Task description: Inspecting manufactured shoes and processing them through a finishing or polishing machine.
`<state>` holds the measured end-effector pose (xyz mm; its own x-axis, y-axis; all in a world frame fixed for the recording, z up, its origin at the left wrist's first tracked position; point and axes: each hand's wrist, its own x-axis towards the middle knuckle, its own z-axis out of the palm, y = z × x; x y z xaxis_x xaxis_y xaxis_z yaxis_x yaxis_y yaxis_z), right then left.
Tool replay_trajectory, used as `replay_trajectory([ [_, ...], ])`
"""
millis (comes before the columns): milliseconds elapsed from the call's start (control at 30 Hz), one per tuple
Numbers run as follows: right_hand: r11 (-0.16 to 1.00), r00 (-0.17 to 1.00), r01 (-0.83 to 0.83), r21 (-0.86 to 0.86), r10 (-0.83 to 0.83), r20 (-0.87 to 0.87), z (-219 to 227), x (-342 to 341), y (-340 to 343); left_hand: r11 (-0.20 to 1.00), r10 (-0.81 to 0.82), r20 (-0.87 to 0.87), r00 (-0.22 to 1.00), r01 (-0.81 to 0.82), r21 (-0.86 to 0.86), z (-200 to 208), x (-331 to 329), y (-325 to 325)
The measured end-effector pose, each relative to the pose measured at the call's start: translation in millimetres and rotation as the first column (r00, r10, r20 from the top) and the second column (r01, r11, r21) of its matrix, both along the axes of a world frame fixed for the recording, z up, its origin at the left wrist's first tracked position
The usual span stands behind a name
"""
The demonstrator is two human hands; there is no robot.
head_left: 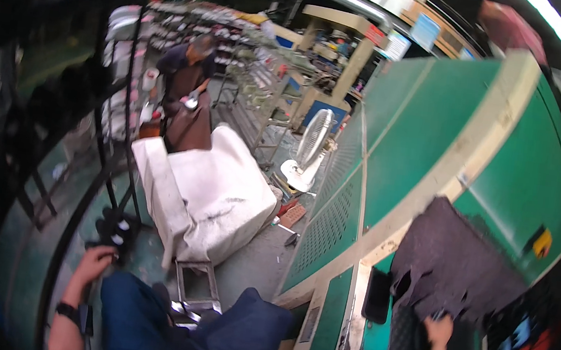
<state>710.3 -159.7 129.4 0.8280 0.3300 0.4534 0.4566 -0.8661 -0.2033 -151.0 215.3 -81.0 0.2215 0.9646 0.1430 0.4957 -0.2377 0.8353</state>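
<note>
Low at the left, my left hand (96, 264) is at a dark rack (65, 258), its fingers bent beside a dark item with pale spots (118, 229). Whether it grips that item is too small to tell. On the right, my right hand (441, 329) is closed around a small dark thing I cannot make out. It is just under the ragged edge of a dark cloth flap (447, 256), above a black conveyor belt (406, 345). The flap hangs over the opening of a green machine (432, 116) with cream edges. A black phone (377, 295) lies beside the opening.
A pale cloth cover (223, 189) drapes a bulky object ahead, with a metal-framed stool (198, 282) before it. Beyond sits a person in a brown apron (189, 123) holding a white item. A white fan (311, 147) stands by the machine. Loaded shelves (230, 41) line the back.
</note>
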Motion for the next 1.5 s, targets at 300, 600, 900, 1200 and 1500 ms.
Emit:
replay_trajectory([
  [300, 0.762, 0.820, 0.096, 0.641, 0.304, -0.485, 18.9, -126.4, -74.7, 0.904, -0.103, 0.777, 0.621, 0.384, -0.188, 77.3, 153.1, -37.9],
  [600, -0.112, 0.128, -0.035, 0.993, 0.985, 0.116, 88.5, -329.8, 67.2, 0.108, -0.319, 0.940, -0.123, 0.980, 0.165, 170.9, 291.2, -128.3],
  [900, 0.638, -0.372, 0.222, 0.737, 0.754, -0.541, -133.5, -418.9, 242.8, 0.168, 0.419, 0.797, 0.435, 0.825, -0.539, 46.3, 191.5, -135.4],
  [1200, 0.873, -0.624, 0.306, 0.380, 0.485, -0.613, -264.5, -462.7, 289.4, 0.102, 0.641, 0.596, 0.484, 0.716, -0.691, -8.0, 140.6, -137.8],
  [1500, 0.791, -0.620, 0.137, 0.596, 0.538, -0.572, -241.4, -469.5, 293.4, 0.386, 0.243, 0.540, 0.806, 0.430, -0.816, -24.3, 196.9, -44.5],
])
